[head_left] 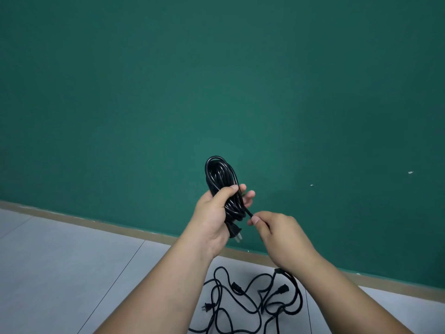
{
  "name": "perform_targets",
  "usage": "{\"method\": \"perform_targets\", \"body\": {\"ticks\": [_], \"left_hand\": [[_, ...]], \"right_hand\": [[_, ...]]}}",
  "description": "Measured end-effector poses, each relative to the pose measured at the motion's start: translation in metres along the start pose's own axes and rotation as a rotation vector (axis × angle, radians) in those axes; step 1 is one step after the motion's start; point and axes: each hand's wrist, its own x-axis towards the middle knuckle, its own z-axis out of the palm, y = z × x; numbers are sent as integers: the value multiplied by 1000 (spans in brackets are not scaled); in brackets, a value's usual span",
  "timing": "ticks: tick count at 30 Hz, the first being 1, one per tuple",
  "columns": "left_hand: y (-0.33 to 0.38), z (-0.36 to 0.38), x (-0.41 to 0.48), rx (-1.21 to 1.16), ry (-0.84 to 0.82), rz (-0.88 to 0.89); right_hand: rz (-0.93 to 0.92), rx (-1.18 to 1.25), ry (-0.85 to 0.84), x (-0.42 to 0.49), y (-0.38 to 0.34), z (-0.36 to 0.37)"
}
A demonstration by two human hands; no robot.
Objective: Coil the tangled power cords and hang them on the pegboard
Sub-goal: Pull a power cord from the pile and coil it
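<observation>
A black power cord coil (220,175) stands upright in front of the green wall, looped into a long oval. My left hand (214,215) grips the coil around its lower half, thumb across the front; its plug (235,233) sticks out below the palm. My right hand (277,233) pinches the loose end of the same cord (249,213) just right of the coil. A tangle of black cords (252,302) with several plugs lies on the floor below my forearms. No pegboard is in view.
A green wall (216,80) fills most of the view, with a tan baseboard (96,221) along its foot. Grey floor tiles (72,273) stretch to the left. Two small pale marks (410,172) dot the wall at the right.
</observation>
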Motion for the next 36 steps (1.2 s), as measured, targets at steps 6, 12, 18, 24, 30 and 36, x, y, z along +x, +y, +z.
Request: {"method": "perform_targets", "body": {"ticks": [6,12,18,24,30,36], "left_hand": [[3,-2,0,10,40,11],[8,-1,-1,-248,0,-133],[12,-3,2,-382,-26,-127],[12,-3,6,-380,13,-54],[10,1,3,-156,98,173],[20,-18,15,147,260,387]], "right_hand": [[-130,-174,-100,-4,-5,-8],[-224,-56,-203,-7,-3,-8],[-163,444,-250,-11,-13,-6],[-5,777,-305,-15,-25,6],[97,433,-215,-15,-20,20],[-5,19,-95,-15,-12,9]]}}
